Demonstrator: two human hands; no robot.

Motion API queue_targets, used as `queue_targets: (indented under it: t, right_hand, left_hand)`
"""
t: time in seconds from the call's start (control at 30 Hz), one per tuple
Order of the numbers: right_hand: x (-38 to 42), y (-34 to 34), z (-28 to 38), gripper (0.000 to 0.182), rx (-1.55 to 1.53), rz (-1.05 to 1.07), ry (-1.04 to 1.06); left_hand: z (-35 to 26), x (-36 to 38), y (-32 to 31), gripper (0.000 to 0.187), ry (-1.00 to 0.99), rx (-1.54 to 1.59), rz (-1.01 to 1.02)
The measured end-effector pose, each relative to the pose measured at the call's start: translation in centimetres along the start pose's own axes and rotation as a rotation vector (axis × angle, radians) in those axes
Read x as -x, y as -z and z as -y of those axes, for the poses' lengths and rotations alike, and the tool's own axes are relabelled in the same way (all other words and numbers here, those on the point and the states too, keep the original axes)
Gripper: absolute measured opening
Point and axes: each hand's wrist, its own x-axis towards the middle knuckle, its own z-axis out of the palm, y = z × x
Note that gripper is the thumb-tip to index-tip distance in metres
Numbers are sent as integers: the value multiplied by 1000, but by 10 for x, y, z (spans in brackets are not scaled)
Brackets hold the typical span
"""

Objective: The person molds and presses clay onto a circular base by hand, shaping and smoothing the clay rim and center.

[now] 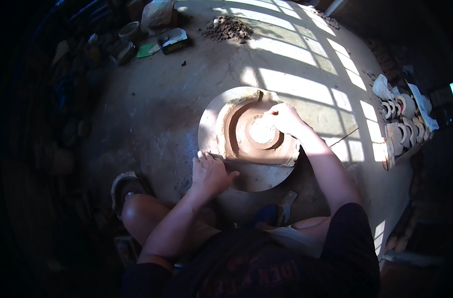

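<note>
A round turntable stands on the floor in front of me. On it lies a brown clay mould with a raised curved wall, a straight front edge and a notch at the back. Inside that wall is a lower round ring about a bright, sunlit centre. My right hand reaches over the mould's right side, its fingers bent and pressed together at the ring's far edge. What they hold, if anything, is hidden. My left hand rests on the turntable's near left edge, fingers spread and thumb pointing right, holding nothing.
A heap of dark crumbled clay lies on the far floor. Curved clay pieces are stacked at the right. A bucket and a box stand at the far left. A round container sits beside my left knee.
</note>
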Motion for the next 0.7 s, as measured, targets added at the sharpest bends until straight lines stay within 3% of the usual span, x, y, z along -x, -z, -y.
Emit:
queue_targets:
  t: [0.03, 0.1, 0.2, 0.3, 0.33, 0.43, 0.5, 0.53, 0.63, 0.7]
  right_hand:
    - [-1, -2, -1, 23, 82, -42, 80]
    - [-2, -5, -7, 22, 237, -133, 238]
    - [-5, -17, -29, 20, 234, -279, 394]
    - [-2, -4, -8, 20, 36, -74, 142]
    - [-2, -2, -7, 21, 83, -89, 167]
    - [-6, -7, -15, 23, 211, -146, 279]
    - [-12, -13, -28, 24, 295, -216, 416]
    - [-13, -11, -24, 24, 240, -177, 361]
    - [-7, 0, -5, 23, 145, -69, 209]
    - [-8, 4, -1, 25, 168, -11, 136]
  left_hand:
    - [2, 1, -3, 83, 48, -64, -150]
    - [-6, 4, -7, 84, 17, -92, -31]
    - [-11, 6, 20, 83, -50, 2, 219]
    - [-18, 10, 38, 80, -138, 79, 399]
    - [-20, 11, 39, 79, -169, 87, 442]
    - [-26, 15, 28, 76, -253, 65, 452]
    - [-20, 14, 34, 74, -195, 115, 416]
    - [-16, 13, 38, 73, -167, 140, 394]
    - [1, 9, 11, 78, 18, -125, -259]
    - [3, -1, 21, 80, 12, 31, 83]
